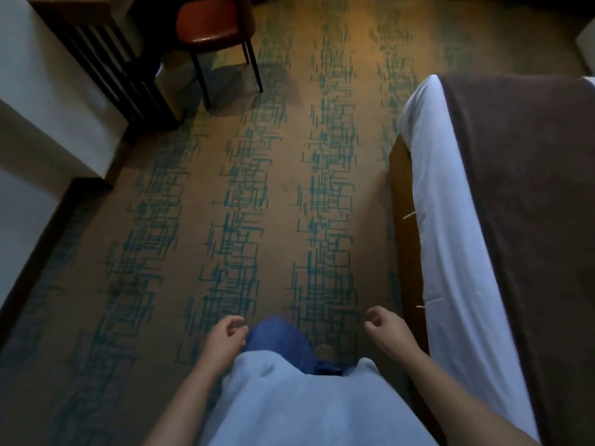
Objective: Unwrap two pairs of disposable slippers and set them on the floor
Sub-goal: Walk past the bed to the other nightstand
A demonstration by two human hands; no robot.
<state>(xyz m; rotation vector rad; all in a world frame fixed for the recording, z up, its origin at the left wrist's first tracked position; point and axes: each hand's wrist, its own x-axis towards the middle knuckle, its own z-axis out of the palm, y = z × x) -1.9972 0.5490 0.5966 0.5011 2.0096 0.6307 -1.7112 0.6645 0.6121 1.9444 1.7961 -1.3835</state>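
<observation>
No slippers or wrappers show in the head view. My left hand [227, 336] hangs low at the bottom centre, fingers loosely curled, holding nothing. My right hand [384, 329] is out to its right, near the bed's wooden base, fingers also loosely curled and empty. Between them I see my light blue shirt and a knee in blue jeans raised forward over the tan carpet [280, 194] with teal line patterns.
A bed [450, 220] with a white sheet and a brown throw [531, 204] runs along the right. A red-seated chair [209, 24] stands at the top left by a dark slatted desk [106, 66]. White walls line the left side.
</observation>
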